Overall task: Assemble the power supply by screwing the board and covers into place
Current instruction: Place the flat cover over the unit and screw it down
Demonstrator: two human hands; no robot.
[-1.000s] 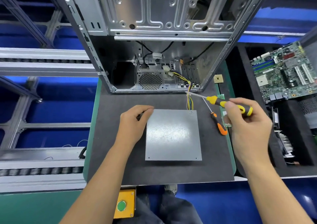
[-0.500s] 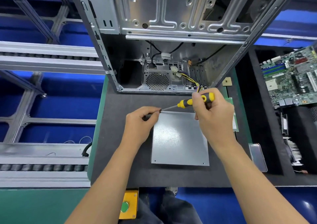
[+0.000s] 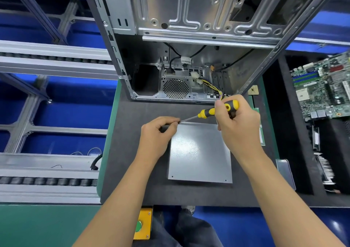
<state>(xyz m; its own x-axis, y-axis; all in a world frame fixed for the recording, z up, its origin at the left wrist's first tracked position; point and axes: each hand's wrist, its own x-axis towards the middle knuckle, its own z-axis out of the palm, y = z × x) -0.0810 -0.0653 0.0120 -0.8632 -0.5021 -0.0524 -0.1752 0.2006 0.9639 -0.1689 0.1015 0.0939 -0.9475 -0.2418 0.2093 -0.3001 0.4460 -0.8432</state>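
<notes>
Here — cover plate (image 3: 200, 152) on dark mat (image 3: 132, 152)

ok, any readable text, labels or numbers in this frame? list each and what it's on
None can be read.
White cable label inside the metal case: dark print, too blurred.
Motherboard at the right: white stickers and markings, too small.
Green strip beside the right hand: pale sticker, illegible.
Grey cover plate and screwdriver: no visible text.
</notes>
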